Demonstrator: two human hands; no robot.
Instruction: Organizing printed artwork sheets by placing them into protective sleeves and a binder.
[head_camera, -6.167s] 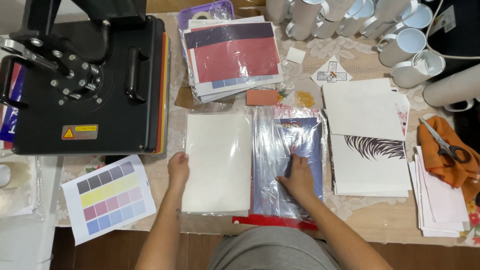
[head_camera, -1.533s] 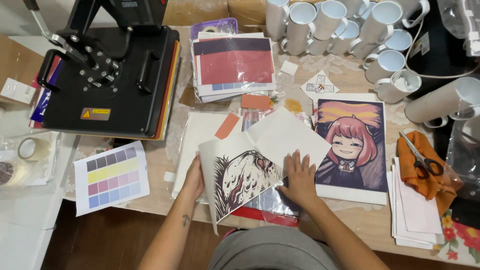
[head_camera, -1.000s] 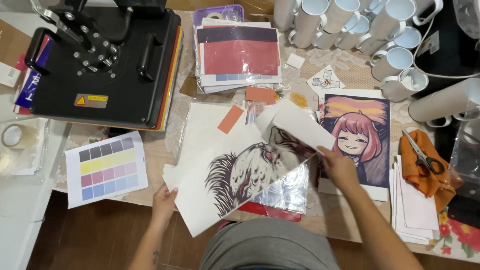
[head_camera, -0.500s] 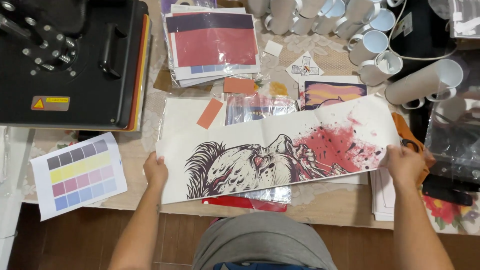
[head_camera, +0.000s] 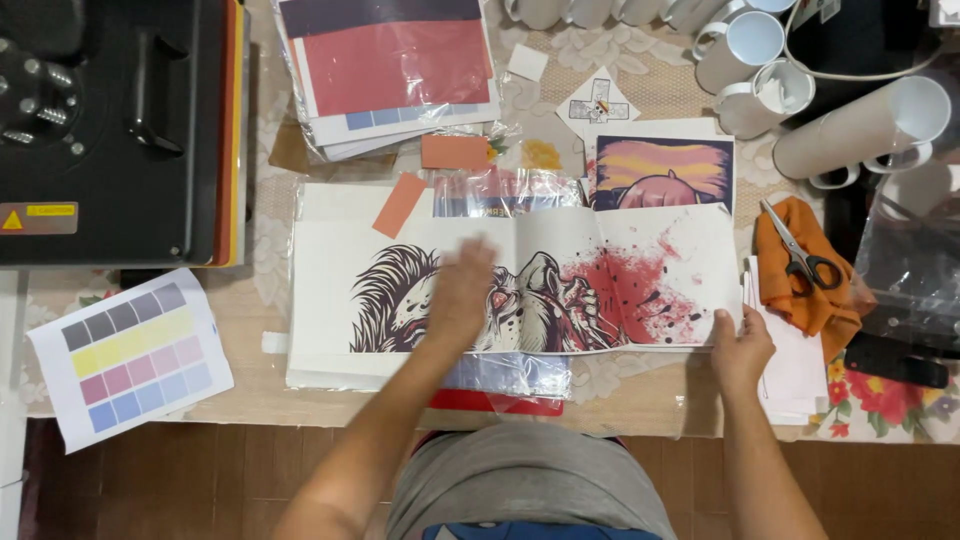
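Note:
A wide printed sheet (head_camera: 640, 270) with a black, white and red drawing lies unfolded across the table. My left hand (head_camera: 462, 288) rests flat on its middle, fingers spread, slightly blurred. My right hand (head_camera: 740, 350) pinches the sheet's lower right corner. Under the sheet lie white paper (head_camera: 325, 250) and a clear plastic sleeve (head_camera: 510, 375). A cartoon print (head_camera: 660, 172) shows behind the sheet's top edge.
A black heat press (head_camera: 110, 120) stands at the back left, a colour chart sheet (head_camera: 130, 352) in front of it. A stack of red prints (head_camera: 390, 65) sits at the back. White mugs (head_camera: 760, 70) stand at the back right. Scissors (head_camera: 800, 255) lie on an orange cloth (head_camera: 815, 300).
The folded print has been opened out flat. My left hand moved from the sheet's left edge to its middle. My right hand drew in a little to the lower right corner.

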